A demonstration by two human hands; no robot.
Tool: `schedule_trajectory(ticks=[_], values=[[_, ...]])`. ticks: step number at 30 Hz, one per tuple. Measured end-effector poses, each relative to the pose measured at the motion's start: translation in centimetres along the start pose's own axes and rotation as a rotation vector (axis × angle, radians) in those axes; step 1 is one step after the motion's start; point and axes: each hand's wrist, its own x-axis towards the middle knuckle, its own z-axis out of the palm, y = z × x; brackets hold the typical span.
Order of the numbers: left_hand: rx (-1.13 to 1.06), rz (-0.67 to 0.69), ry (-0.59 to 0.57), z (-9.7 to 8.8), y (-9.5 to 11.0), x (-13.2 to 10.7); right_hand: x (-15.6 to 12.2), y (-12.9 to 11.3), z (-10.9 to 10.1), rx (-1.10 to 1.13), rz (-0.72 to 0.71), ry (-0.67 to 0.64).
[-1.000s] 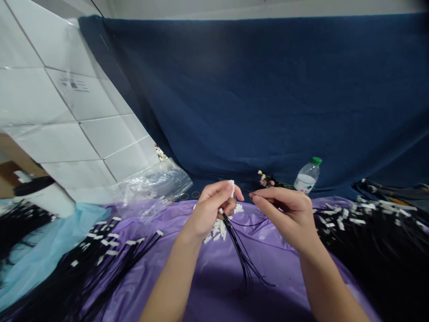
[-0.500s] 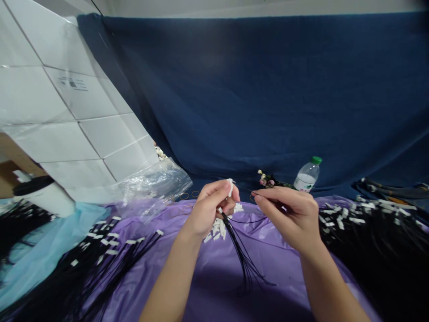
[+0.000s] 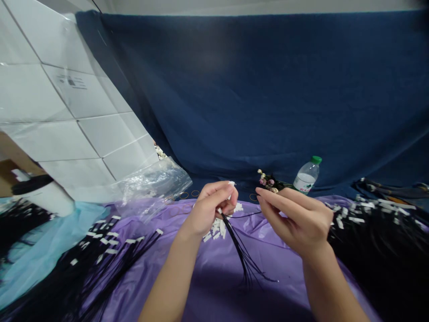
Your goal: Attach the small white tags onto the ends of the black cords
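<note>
My left hand (image 3: 212, 208) is closed, pinching a small white tag (image 3: 231, 188) between thumb and forefinger. A bundle of thin black strands (image 3: 239, 255) hangs from the lower fingers of the same hand, fanning out at the bottom. My right hand (image 3: 295, 219) stays to the right with thumb and fingers pressed together. One black strand (image 3: 246, 215) stretches from the left hand's bundle across to the right hand, whose fingers hide its end. Beneath the left hand lies a pile of loose white tags (image 3: 217, 229) on the purple cloth (image 3: 201, 277).
Tagged black strands lie in heaps at left (image 3: 103, 264) and right (image 3: 382, 255). Behind stand a bottle with a green cap (image 3: 306, 175), small flowers (image 3: 266, 180) and a clear plastic bag (image 3: 154, 183). White boxes (image 3: 56, 94) are stacked left; a blue cloth (image 3: 251, 89) hangs behind.
My right hand has moved a little to the right, away from the left hand. The thin strand between the fingertips of both hands no longer shows. The left hand has hardly moved.
</note>
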Motion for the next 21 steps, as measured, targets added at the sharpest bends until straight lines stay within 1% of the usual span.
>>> schedule_trajectory(ticks=[2, 3, 5, 7, 11, 16, 21], values=[[0.012, 0.000, -0.018, -0.1, 0.0, 0.0, -0.1, 0.0, 0.0, -0.103, -0.089, 0.031], [0.015, 0.000, -0.025, -0.1, -0.1, 0.0, -0.1, 0.0, 0.1, -0.110, -0.101, 0.036], [0.015, 0.005, -0.035, -0.1, 0.0, 0.0, 0.0, -0.3, 0.2, -0.038, -0.066, 0.035], [0.019, 0.000, -0.058, 0.1, 0.0, -0.1, 0.3, -0.6, 0.5, 0.078, 0.002, 0.028], [0.030, -0.038, -0.138, 0.6, 0.0, -0.3, 0.7, -0.9, 1.2, 0.218, 0.077, 0.026], [-0.013, -0.058, -0.200, 1.0, -0.1, -0.4, 0.4, -1.0, 1.4, 0.250, 0.114, 0.037], [-0.021, -0.096, -0.231, 1.0, 0.0, -0.4, 0.2, -1.0, 0.8, 0.296, 0.155, -0.029]])
